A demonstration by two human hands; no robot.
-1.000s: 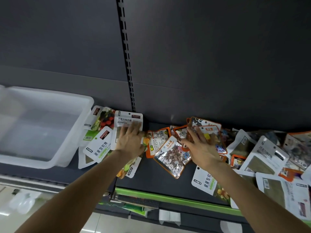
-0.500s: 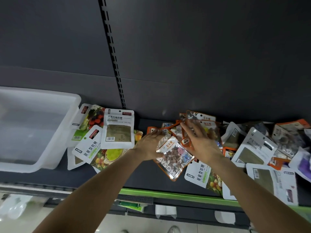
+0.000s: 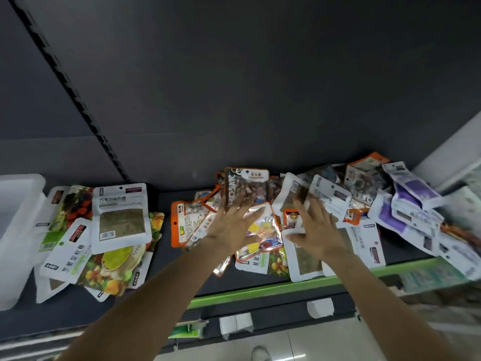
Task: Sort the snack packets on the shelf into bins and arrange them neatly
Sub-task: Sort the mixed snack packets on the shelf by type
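Snack packets lie scattered along a dark shelf [image 3: 166,277]. My left hand [image 3: 231,225] lies flat with spread fingers on a heap of orange-edged packets [image 3: 187,225], its fingertips on a dark mosaic-print packet [image 3: 247,186]. My right hand [image 3: 315,227] rests with straight fingers on white packets with brown windows [image 3: 304,259]. A shiny candy packet [image 3: 265,230] sits between the hands. A white plastic bin [image 3: 18,225] stands at the far left. Beside it lies a separate group of white and fruit-print packets [image 3: 119,217].
Purple and white packets [image 3: 413,201] pile up at the right end of the shelf. A green strip [image 3: 260,290] runs along the shelf's front edge, with price-tag holders below. A dark back panel with a slotted upright [image 3: 78,100] rises behind. Floor tiles show below.
My left hand left the white packets by the bin and came right onto the orange heap. My right hand shifted right onto the white packets. The view swung right, pushing the bin to the edge.
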